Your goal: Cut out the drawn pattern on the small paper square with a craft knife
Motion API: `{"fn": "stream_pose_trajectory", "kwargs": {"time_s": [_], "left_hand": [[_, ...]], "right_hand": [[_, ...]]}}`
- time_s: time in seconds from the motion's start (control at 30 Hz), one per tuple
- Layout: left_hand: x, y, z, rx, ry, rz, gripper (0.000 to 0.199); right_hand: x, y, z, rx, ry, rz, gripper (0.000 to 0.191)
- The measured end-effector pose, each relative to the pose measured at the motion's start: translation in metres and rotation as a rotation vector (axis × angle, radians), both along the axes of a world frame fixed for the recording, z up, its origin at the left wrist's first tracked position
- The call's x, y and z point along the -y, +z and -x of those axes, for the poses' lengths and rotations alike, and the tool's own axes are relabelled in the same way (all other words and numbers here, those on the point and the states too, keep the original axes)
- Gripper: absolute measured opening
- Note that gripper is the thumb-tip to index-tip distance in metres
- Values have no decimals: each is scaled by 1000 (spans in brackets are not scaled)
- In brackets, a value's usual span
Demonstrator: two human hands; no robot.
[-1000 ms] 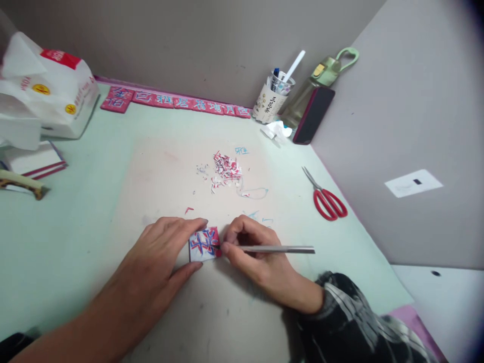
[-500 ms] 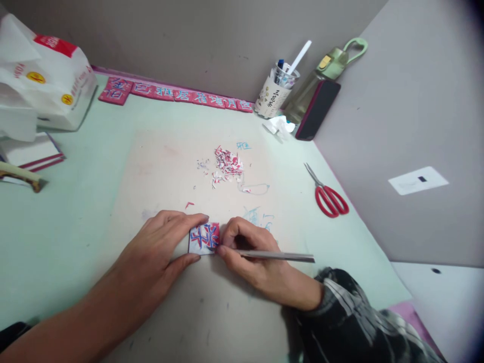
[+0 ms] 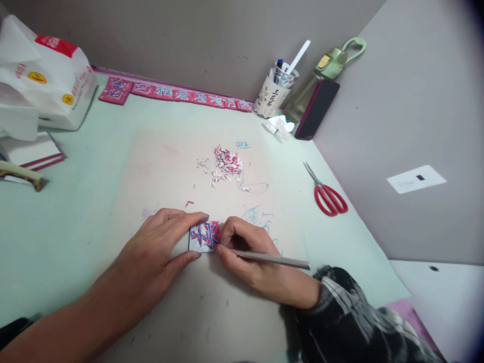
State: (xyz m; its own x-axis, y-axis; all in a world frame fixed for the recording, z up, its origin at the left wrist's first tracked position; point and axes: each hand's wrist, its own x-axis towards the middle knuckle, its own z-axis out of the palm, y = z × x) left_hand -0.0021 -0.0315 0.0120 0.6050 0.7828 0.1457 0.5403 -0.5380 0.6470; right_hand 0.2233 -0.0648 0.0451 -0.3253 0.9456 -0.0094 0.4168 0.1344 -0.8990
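1. Tile [image 3: 197, 245], near, between hands: right ground bared red, left ground remaining white.
2. Left hand [image 3: 162, 244] pinches its edges; right hand [image 3: 249, 257] pinches tool [image 3: 282, 260].
3. Shavings [image 3: 228, 162] lie farther.
4. Red tiles [image 3: 183, 96], far, look finished.

Passage between shavings [image 3: 228, 162] and scissors [image 3: 320, 187]

At lower centre, a carved tile [image 3: 202, 244] is lying between the left hand [image 3: 162, 239] and the right hand [image 3: 260, 241]. Shavings [image 3: 229, 164] are sitting behind it, near mid-frame. Scissors [image 3: 319, 188] are lying at right, in front of a phone [image 3: 317, 110] and a water bottle [image 3: 302, 94]. Toward the top, character tiles [image 3: 183, 96] are running between a tissue pack [image 3: 62, 83], upper left, and a pen cup [image 3: 272, 94]
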Motion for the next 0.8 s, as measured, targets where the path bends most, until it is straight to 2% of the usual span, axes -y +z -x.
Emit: {"fn": "stream_pose_trajectory", "kwargs": {"time_s": [0.1, 0.5, 0.8], "left_hand": [[1, 0, -1, -6, -1, -4, 39], [1, 2, -1, -30, -16, 5, 38], [2, 3, -6, 19, 14, -31, 36]], "right_hand": [[0, 1, 2, 28, 24, -31, 20], [1, -4, 2, -25, -26, -31, 20], [-4, 7, 0, 48, 98, -31, 20]]}}
